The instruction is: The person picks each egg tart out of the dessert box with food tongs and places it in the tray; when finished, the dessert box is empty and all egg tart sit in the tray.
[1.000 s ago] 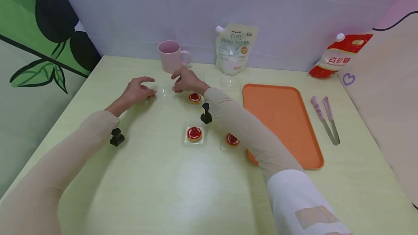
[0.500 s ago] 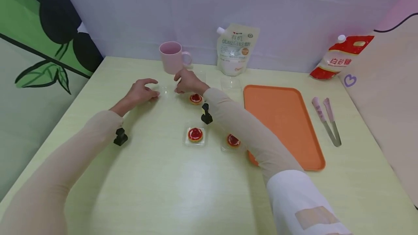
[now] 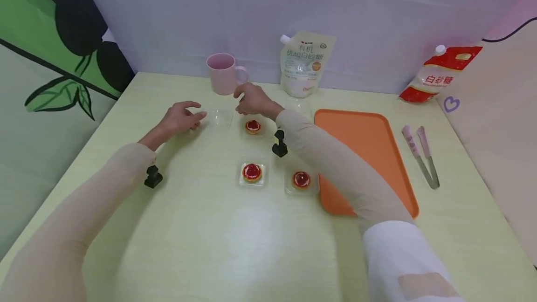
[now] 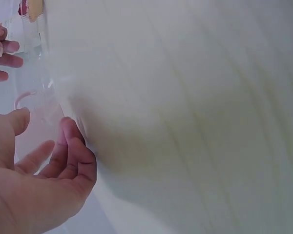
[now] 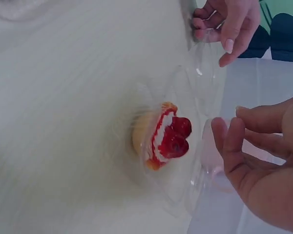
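My left hand (image 3: 178,118) is beside a clear plastic box (image 3: 219,119) at the back left of the table. Its thumb and forefinger are apart, the other fingers loosely curled near or on the box's edge. Behind a round tart topped with red fruit (image 3: 253,126) is my right hand (image 3: 256,100), fingers loosely bent. The right wrist view shows this tart (image 5: 163,141) in a clear box whose raised lid is close to my fingertips; I cannot tell whether they touch it. Two more tarts, one boxed tart (image 3: 251,172) and another (image 3: 301,180), sit nearer me.
A pink mug (image 3: 222,76) stands behind the hands. Along the back wall are a pale sugar pouch (image 3: 305,66) and, at the far right, a red-and-white pouch (image 3: 438,74). An orange tray (image 3: 361,148) lies right of the tarts, partly under my right forearm, with tongs (image 3: 423,157) beyond it.
My right hand has moved right, away from the clear box at the left, to behind the back tart. The left hand stays by that box.
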Tool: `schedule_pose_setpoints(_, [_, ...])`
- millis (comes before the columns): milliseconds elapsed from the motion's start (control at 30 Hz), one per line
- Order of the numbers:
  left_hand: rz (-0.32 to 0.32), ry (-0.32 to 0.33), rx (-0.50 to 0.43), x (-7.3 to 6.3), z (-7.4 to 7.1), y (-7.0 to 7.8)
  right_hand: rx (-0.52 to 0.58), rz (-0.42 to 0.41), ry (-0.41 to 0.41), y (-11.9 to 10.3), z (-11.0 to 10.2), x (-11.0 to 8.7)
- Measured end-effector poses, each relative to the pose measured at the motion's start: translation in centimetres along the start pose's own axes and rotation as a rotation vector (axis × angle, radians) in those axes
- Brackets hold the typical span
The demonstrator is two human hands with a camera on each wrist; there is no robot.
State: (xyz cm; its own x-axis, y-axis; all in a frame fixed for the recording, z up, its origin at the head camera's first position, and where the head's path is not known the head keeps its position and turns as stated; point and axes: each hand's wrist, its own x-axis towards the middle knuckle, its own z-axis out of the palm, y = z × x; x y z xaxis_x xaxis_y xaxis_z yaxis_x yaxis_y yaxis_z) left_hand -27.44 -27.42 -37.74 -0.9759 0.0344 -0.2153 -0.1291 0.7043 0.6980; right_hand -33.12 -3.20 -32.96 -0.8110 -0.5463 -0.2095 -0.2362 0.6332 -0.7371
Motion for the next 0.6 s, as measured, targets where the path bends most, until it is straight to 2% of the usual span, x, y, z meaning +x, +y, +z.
schedule_pose_setpoints(67, [0.001, 0.024, 0.030, -0.1, -0.1, 0.1, 0.027, -0.006, 0.023, 0.2, -0.6, -0.6])
schedule_pose_setpoints(167, [0.025, 0.109, 0.109, -0.6, -0.1, 0.5, 0.071, -0.032, 0.064, 0.7, -1.6, -1.9])
schedule_pose_setpoints(267, [0.099, 0.230, 0.195, -1.4, 0.1, 1.3, 0.117, -0.056, 0.094, 1.4, -2.5, -3.6])
schedule_pose_setpoints(367, [0.198, 0.325, 0.230, -2.2, 0.8, 2.5, 0.159, -0.073, 0.117, 1.9, -3.5, -5.9])
schedule_pose_setpoints(467, [0.285, 0.353, 0.214, -2.9, 2.0, 3.9, 0.168, -0.083, 0.142, 2.4, -4.1, -8.3])
schedule_pose_setpoints(600, [0.381, 0.306, 0.177, -3.8, 3.9, 5.7, 0.142, -0.089, 0.161, 3.2, -4.5, -11.2])
